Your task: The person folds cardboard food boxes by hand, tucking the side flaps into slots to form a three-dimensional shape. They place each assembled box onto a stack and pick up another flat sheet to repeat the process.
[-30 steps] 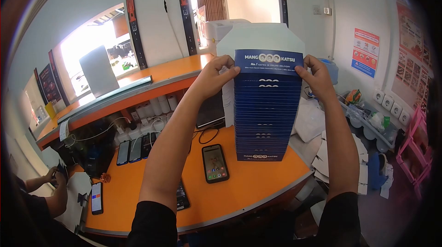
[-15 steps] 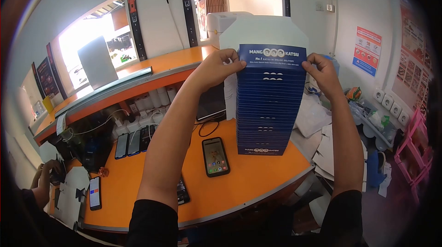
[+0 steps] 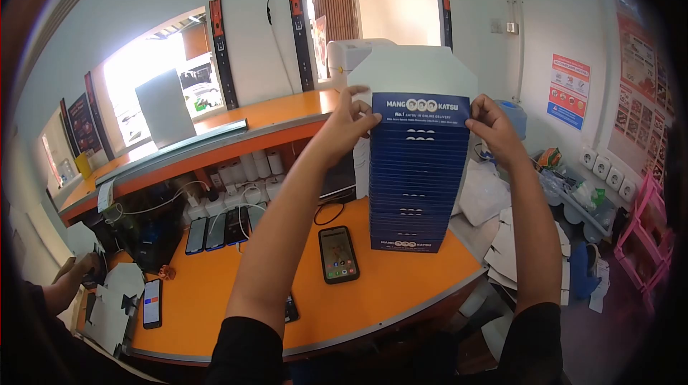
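A tall stack of blue cardboard food boxes [image 3: 412,191] printed MANG KATSU stands on the orange counter, nested one on another. Its top box [image 3: 423,109] has a pale, unfolded flap [image 3: 416,66] rising behind the blue front panel. At the panel's left corner, my left hand [image 3: 351,121] pinches the edge between thumb and curled fingers, one finger lifted. The thumb and fingers of my right hand [image 3: 493,127] close on the opposite corner. The insides of the lower boxes are hidden.
A black phone [image 3: 338,254] lies on the orange counter [image 3: 401,292] left of the stack; another phone [image 3: 152,304] is farther left. Several phones charge under the shelf [image 3: 287,114]. A co-worker's hands [image 3: 82,268] are at far left. Flat cardboard [image 3: 505,259] lies at right, near a pink rack [image 3: 645,234].
The camera view has tilted, so everything sits slightly lower in frame. Both hands stay at the top box's corners; a finger of my left hand has lifted.
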{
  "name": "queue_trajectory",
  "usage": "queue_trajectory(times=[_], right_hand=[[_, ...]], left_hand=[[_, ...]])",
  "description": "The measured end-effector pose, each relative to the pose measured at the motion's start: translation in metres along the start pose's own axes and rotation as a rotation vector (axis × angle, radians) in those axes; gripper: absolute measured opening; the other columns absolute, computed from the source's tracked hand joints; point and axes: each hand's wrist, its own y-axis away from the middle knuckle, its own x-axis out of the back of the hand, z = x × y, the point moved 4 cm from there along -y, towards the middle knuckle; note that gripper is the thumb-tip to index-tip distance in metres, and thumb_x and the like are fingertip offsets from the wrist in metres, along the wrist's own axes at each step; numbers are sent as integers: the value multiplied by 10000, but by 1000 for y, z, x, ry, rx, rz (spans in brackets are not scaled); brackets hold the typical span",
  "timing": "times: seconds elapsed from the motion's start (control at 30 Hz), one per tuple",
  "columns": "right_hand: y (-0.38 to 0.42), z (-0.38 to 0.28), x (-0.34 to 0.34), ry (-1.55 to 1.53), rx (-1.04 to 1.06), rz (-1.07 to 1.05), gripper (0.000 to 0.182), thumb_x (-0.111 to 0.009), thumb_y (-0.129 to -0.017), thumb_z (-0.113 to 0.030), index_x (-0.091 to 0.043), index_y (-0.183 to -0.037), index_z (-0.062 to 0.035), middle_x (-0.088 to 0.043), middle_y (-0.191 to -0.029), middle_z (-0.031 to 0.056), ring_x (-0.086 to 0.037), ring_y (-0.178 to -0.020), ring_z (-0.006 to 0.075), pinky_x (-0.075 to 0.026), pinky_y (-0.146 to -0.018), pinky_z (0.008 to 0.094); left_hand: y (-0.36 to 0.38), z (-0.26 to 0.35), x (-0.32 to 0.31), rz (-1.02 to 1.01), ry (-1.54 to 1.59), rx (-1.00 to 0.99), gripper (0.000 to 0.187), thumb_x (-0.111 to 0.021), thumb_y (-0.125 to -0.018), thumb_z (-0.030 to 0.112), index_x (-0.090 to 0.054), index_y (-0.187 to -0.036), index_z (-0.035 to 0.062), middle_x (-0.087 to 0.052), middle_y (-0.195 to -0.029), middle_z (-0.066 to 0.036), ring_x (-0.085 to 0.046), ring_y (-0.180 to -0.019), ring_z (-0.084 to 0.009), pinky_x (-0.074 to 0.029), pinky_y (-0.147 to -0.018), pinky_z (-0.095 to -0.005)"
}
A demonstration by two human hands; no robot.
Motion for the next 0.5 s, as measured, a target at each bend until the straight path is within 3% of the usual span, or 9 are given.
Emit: queue_trajectory(times=[0.1,0.2,0.33,0.43,0.5], right_hand=[[4,-1,-13,-109,34,52,285,-658,-955,-94,-634,-1238,-79,-571,-998,-20,-536,-971,95,-433,-912,278],[8,0,-22,-58,103,121,406,-630,-970,-71,-604,-1376,-74,-588,-993,-20,-544,-959,94,-440,-908,275],[9,6,-31,-47,210,197,266,-649,-994,-107,-658,-1256,-69,-647,-979,-11,-575,-899,103,-456,-894,281],[8,18,-25,60,245,174,222,-673,-1000,-141,-663,-1207,-63,-644,-1045,27,-582,-966,124,-459,-916,292],[12,18,-28,258,395,321,205,-677,-1006,-156,-660,-1186,-58,-636,-1111,62,-576,-1025,144,-463,-929,305]], left_hand=[[3,1,-12,28,-238,-188,478,-710,-984,210,-512,-1370,9,-592,-952,-60,-600,-833,-146,-511,-777,-296],[2,-10,-25,115,-81,-366,443,-731,-983,232,-539,-1330,36,-596,-913,-57,-609,-842,-140,-524,-765,-318],[-3,-21,-26,135,17,-363,342,-744,-978,242,-600,-1211,37,-591,-888,-51,-585,-816,-145,-505,-746,-317],[-5,-26,-20,226,-194,-488,269,-751,-968,241,-639,-1095,32,-595,-887,-49,-574,-786,-155,-497,-722,-303],[4,-20,-23,320,-312,-513,258,-747,-968,253,-651,-1056,29,-591,-894,-54,-570,-808,-168,-489,-756,-306]])
